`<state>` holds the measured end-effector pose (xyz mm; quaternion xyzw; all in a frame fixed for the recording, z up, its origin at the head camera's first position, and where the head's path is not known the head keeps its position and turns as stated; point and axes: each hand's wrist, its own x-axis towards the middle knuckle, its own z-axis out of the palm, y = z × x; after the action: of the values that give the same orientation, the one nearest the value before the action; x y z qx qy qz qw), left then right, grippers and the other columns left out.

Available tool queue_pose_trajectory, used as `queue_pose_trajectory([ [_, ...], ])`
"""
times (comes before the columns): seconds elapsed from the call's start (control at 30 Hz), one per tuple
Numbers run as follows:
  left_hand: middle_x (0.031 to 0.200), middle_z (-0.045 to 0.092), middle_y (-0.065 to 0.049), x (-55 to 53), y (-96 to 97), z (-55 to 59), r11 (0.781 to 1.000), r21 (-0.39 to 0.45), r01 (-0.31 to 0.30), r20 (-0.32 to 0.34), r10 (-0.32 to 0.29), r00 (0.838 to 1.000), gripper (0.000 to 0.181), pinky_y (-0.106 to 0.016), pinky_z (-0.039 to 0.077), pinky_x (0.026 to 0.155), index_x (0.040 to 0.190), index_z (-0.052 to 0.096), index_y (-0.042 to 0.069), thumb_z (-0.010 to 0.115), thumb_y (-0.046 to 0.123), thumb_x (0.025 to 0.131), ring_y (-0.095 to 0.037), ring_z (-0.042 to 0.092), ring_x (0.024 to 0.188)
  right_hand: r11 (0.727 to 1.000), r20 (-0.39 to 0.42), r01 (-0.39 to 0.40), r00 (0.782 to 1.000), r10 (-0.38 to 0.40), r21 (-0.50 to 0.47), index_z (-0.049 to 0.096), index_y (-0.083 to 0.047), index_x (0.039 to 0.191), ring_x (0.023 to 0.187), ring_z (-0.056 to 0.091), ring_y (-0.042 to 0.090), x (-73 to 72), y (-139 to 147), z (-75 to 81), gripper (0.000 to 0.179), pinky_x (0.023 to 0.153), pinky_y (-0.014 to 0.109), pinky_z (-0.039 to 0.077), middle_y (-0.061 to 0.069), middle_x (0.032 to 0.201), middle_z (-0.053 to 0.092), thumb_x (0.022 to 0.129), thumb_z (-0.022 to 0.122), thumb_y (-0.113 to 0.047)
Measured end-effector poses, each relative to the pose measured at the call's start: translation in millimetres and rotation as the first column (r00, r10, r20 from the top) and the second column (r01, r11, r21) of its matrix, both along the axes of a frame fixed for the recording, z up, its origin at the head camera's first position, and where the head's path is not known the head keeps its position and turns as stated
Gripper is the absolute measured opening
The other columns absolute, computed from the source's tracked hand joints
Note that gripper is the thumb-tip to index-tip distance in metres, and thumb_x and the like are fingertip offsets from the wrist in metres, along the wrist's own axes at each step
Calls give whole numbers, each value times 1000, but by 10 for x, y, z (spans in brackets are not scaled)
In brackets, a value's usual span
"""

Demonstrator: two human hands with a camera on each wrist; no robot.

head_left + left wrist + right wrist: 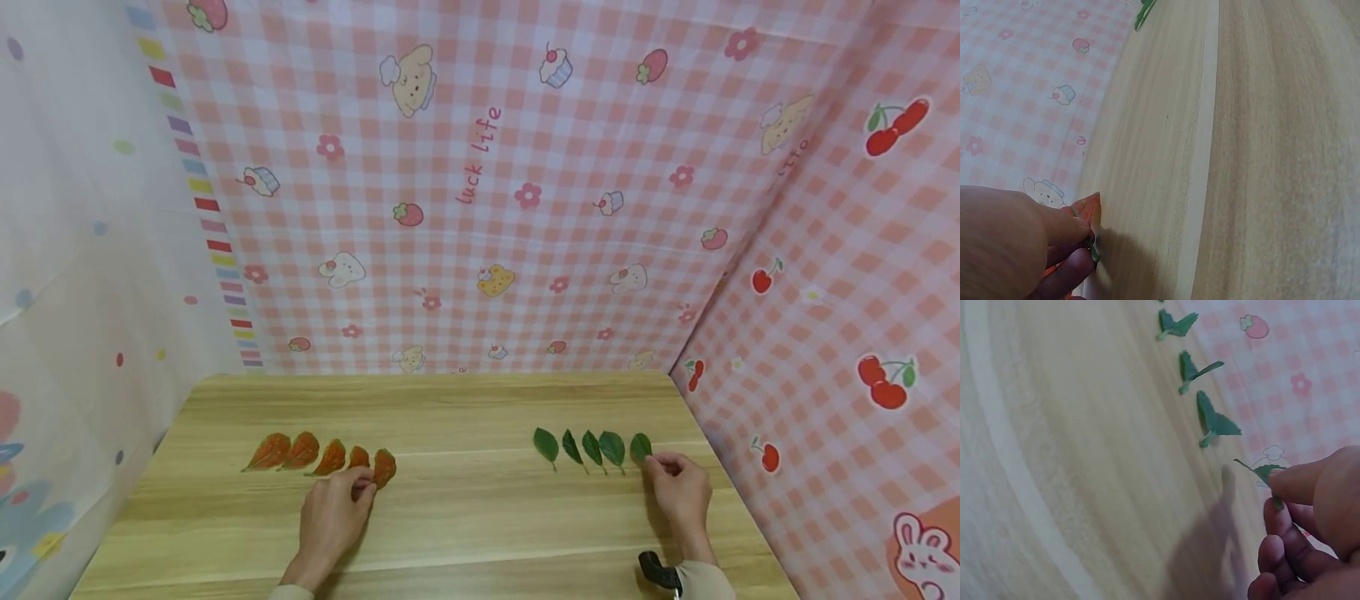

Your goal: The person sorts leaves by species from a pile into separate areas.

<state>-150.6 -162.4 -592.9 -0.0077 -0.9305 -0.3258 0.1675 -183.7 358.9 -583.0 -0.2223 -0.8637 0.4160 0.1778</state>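
At the left of the table, my left hand pinches the stem of an orange-red leaf at the right end of a row of orange-red leaves. In the left wrist view the thumb and a finger meet on its green stem, and the hand covers part of the leaf. My right hand pinches a green leaf by its lower end, at the right end of a row of green leaves. The right wrist view shows this leaf between thumb and finger, beside other folded-looking green leaves.
The wood-grain table has a stretch of bare surface between the two rows. Pink checked cloth hangs behind it and on the right, with a pale dotted cloth on the left. A black device sits at the right wrist.
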Motion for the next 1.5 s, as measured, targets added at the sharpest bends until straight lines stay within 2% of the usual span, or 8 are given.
queue_pose_trajectory([
  [0.33,91,87,-8,-3,-2,-1,1000,-2,1,0,-1,1000,14,-43,66,68,103,88,7,90,2,91,-21,82,77,989,8,-48,999,47,143,84,2,97,69,62,13,-60,48,-126,19,68,30,46,7,75,75,99,82,-17],
  [0.47,90,87,-8,2,-1,-4,1000,-3,4,-6,-4,1000,13,-42,65,67,103,87,6,90,2,91,-20,81,77,983,-25,-64,997,69,172,83,-3,91,66,63,18,-128,122,-248,20,68,33,45,5,72,74,98,80,-21],
  [0.67,89,87,-8,7,1,-14,1000,-6,5,-24,-5,1000,14,-42,66,66,103,87,6,91,2,90,-21,82,76,980,8,-61,998,60,189,82,2,94,74,68,32,-185,155,-284,22,74,41,48,13,78,76,98,76,-19],
  [0.77,89,87,-8,3,1,-17,1000,-5,5,-28,-5,1000,14,-42,65,66,103,87,6,91,2,90,-21,82,76,978,10,-47,999,46,203,83,-2,92,72,67,29,-227,199,-351,21,72,38,47,8,75,75,97,76,-21],
  [0.9,90,87,-7,1,-2,-14,1000,-2,1,-8,-1,1000,13,-41,65,67,103,87,7,90,3,91,-20,81,76,980,37,-39,999,33,195,82,-1,94,75,69,29,-220,172,-306,22,75,40,49,9,76,75,99,75,-21],
  [1.13,90,87,-6,7,-4,7,1000,-3,-1,-5,1,1000,13,-37,64,65,104,87,6,90,3,91,-19,81,76,974,7,-57,998,57,221,82,-3,90,71,67,24,-304,291,-499,21,71,38,47,5,74,75,98,77,-22],
  [1.3,90,87,-7,3,-4,14,1000,-6,-3,-19,3,1000,13,-37,63,64,104,87,5,90,2,91,-20,81,75,976,-22,-48,998,54,211,79,-1,88,70,65,27,-223,179,-376,18,70,37,44,7,73,72,96,77,-17],
  [1.5,92,88,-7,7,-5,15,1000,-2,-5,0,5,1000,14,-39,64,66,106,87,5,89,3,92,-19,81,77,978,-11,-63,998,67,200,80,-2,91,72,65,27,-252,238,-455,20,70,37,45,7,75,73,97,79,-21],
])
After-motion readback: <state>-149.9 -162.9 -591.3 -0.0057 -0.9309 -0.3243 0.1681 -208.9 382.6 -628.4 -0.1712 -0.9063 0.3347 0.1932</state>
